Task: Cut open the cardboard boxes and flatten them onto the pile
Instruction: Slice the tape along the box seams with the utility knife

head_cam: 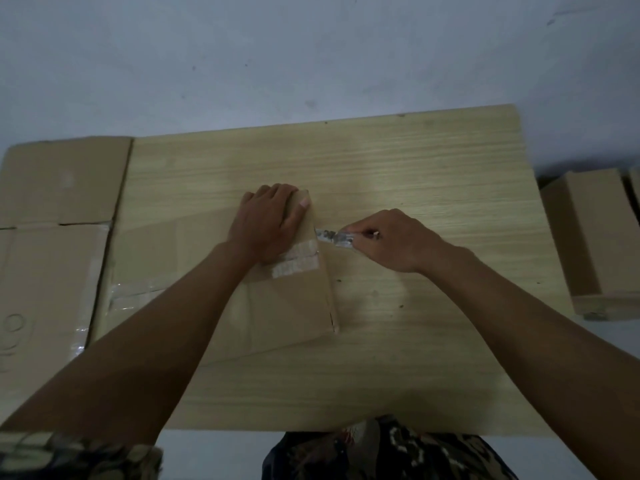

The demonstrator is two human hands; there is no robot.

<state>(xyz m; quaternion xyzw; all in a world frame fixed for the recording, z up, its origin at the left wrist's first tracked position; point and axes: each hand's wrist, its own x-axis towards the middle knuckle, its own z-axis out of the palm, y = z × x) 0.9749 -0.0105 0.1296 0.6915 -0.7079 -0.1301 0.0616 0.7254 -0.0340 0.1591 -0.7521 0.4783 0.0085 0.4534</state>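
A brown cardboard box lies on the wooden table, its right end facing the middle of the tabletop. My left hand rests on the box's top near its right edge, thumb over the corner, just above two patches of clear tape. My right hand is to the right of the box and pinches a crumpled strip of tape that stretches from the box's right edge to my fingers. No knife or cutter is visible.
A pile of flattened cardboard covers the table's left end and overhangs it. Closed cardboard boxes stand on the floor off the table's right edge. A pale wall rises behind the table.
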